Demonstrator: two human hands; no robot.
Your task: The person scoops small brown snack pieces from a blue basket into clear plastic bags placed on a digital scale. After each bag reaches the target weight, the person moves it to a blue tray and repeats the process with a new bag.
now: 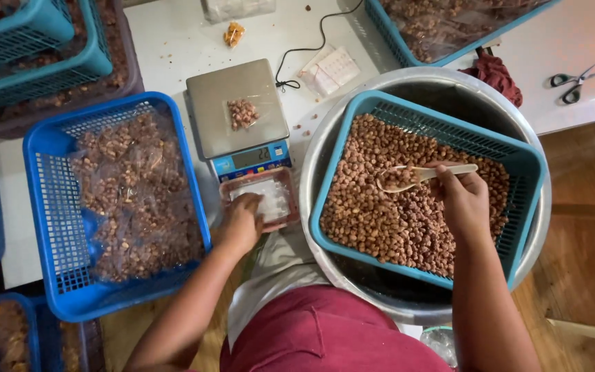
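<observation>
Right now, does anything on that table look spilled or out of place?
Yes, slightly. A few loose nuts lie scattered on the white table beside the scale, outside any basket, and scissors sit open at the far right. Otherwise nothing looks damaged.

Left hand (pixel 240 222) reaches forward, palm down, fingers curled. Right hand (pixel 461 200) is closed in a grip, forearm extended.

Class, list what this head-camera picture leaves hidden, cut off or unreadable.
- Left hand: its fingers cover part of the small tray; what they grip is unclear.
- Scale display: too small to read.
- Metal basin inside: hidden by the teal basket.
- Corner baskets: cut off by frame edges.
</observation>
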